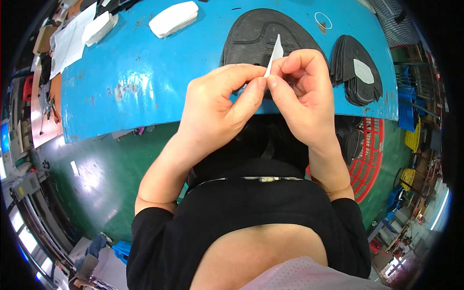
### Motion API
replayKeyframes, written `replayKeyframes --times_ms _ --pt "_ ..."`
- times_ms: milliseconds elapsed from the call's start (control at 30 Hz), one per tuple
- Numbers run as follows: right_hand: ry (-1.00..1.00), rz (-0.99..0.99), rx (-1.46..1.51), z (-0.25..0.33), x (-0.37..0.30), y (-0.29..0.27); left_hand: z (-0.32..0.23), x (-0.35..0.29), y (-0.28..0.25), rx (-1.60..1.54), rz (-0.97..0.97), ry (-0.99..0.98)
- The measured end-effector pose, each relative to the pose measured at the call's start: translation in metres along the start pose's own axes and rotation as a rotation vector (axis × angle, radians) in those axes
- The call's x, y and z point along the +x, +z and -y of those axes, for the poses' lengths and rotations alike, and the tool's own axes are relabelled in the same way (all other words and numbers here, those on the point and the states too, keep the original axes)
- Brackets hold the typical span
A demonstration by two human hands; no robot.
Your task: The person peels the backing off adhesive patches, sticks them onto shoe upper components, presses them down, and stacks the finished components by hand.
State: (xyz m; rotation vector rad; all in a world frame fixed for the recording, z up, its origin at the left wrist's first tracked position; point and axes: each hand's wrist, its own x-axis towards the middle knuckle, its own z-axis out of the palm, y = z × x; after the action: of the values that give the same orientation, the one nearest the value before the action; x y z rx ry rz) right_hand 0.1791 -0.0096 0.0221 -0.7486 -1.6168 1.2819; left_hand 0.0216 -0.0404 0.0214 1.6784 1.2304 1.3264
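Note:
A thin white piece (277,53), turned almost edge-on and tapering to a tip, stands up between my fingers above the table. The thumb and forefinger of my left hand (220,94) pinch its lower end. My right hand (307,92) is closed at the same end, its thumb and curled forefinger against the piece. Behind my hands lies a large black rounded panel (246,36) with a raised curved outline, partly hidden by them. To the right is a pile of smaller black panels (355,53), with a white oval patch (363,71) on it.
The blue table (145,72) carries a white stack of oval pieces (174,19) and another white stack (99,29) at the far left. A white ring (323,20) lies at the back right. Below the table's right edge sits a red plastic basket (372,154) with black pieces.

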Motion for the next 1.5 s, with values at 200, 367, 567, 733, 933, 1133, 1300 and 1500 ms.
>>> replayKeyframes --times_ms 200,367,567,733,933,1133,1300,1500 --pt "-0.036 0.032 -0.144 0.003 0.006 0.003 0.004 0.000 -0.013 -0.194 0.078 -0.177" --pt "0.023 0.036 -0.141 0.007 0.008 0.005 0.005 0.007 -0.014 -0.019 0.093 0.021" --pt "0.120 0.084 0.082 0.005 0.014 0.011 0.016 0.002 -0.013 -0.317 0.058 -0.144" --pt "0.156 0.140 0.173 0.003 0.018 0.010 0.020 0.002 -0.019 -0.399 0.096 -0.233" --pt "0.176 0.047 0.177 0.006 0.021 0.014 0.020 0.002 -0.019 -0.353 0.066 -0.201" --pt "0.156 -0.060 -0.111 0.006 0.020 0.020 0.022 0.001 -0.018 -0.170 0.052 -0.087" --pt "0.273 -0.054 0.197 0.004 0.019 0.015 0.020 0.001 -0.014 -0.271 0.062 -0.146" --pt "0.284 -0.043 0.311 0.006 0.018 0.005 0.015 0.004 -0.009 -0.605 0.091 -0.306"
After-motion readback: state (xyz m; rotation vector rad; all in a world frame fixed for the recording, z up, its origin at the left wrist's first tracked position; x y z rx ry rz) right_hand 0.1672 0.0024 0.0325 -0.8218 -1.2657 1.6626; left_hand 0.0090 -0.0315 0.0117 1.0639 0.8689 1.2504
